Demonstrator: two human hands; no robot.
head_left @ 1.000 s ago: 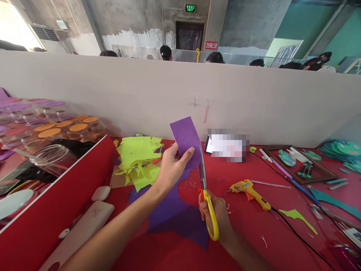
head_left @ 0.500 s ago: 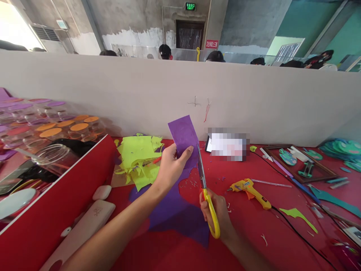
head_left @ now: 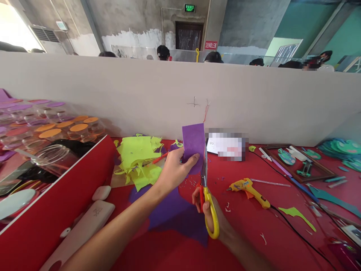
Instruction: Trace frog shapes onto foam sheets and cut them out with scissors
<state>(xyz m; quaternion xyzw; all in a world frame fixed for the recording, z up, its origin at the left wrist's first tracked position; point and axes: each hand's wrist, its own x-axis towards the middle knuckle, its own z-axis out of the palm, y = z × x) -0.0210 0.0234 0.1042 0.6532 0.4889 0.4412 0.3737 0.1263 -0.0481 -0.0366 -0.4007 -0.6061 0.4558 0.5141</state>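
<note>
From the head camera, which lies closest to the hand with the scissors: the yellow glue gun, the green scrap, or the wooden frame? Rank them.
From the right hand outward:
1. Yellow glue gun, just to its right on the red table.
2. Green scrap, farther right, beside the black cord.
3. Wooden frame, far right, toward the partition.

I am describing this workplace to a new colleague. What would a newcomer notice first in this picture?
At the centre, the left hand holds up a purple sheet while the right hand works yellow-handled scissors along its right edge, above the red table. Behind the left hand lies a heap of bright yellow-green scraps; to the right of the scissors lies a yellow glue gun with its black cord.
</note>
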